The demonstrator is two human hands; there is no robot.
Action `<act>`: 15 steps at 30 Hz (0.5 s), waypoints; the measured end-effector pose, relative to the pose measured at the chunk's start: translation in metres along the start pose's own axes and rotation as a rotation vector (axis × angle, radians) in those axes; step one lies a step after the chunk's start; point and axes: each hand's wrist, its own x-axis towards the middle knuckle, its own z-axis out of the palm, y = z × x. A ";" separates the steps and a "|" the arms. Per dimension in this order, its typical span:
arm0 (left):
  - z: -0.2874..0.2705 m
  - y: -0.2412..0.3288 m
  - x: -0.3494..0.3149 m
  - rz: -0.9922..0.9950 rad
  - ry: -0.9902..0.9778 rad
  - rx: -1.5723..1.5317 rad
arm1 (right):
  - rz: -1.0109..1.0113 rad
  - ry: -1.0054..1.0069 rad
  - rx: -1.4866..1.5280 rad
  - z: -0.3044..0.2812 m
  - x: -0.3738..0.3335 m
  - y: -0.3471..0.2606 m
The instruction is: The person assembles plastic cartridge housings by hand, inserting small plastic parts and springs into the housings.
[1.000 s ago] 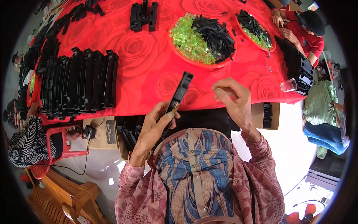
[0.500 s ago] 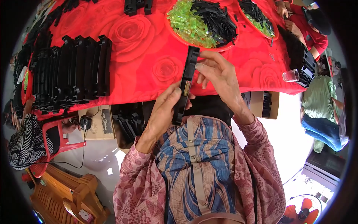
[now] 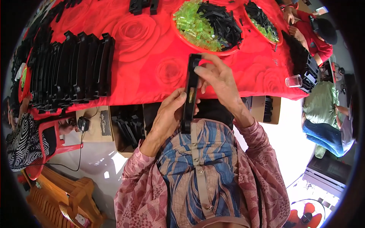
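Note:
My left hand [image 3: 167, 110] is closed round the lower half of a long, narrow black plastic part [image 3: 188, 116], held nearly upright in front of my shirt. A small yellowish piece [image 3: 191, 94] shows in its middle. At the upper end my right hand [image 3: 220, 80] grips the same part, thumb on its face and index finger over the top. Some fingertips of both hands are hidden behind it. Just beyond stands an orange-red basin [image 3: 213, 53] holding translucent green pieces [image 3: 193, 28] and black strips [image 3: 223, 24].
Many similar black parts [image 3: 72, 72] stand in a row on the red rose-patterned tablecloth [image 3: 137, 30] at left. A second basin [image 3: 274, 41], a clear cup [image 3: 294, 81] and a co-worker in red [image 3: 323, 47] are at right. Under the table is an open box [image 3: 129, 129] of black parts.
The black part has come slightly nearer to me and stands a little straighter, both hands still on it. My right thumb and fingers have shifted slightly at its upper end.

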 end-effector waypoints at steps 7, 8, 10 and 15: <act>-0.005 -0.009 0.003 0.037 0.054 -0.084 | 0.021 -0.017 0.004 0.000 -0.004 0.009; -0.004 -0.009 0.004 0.052 0.061 -0.120 | 0.009 -0.009 -0.002 -0.004 -0.004 0.011; -0.006 -0.003 0.007 0.115 0.008 -0.132 | 0.032 0.018 -0.077 -0.014 -0.005 0.015; -0.017 0.007 0.020 0.177 -0.014 -0.220 | -0.121 0.186 -0.268 -0.036 -0.009 0.022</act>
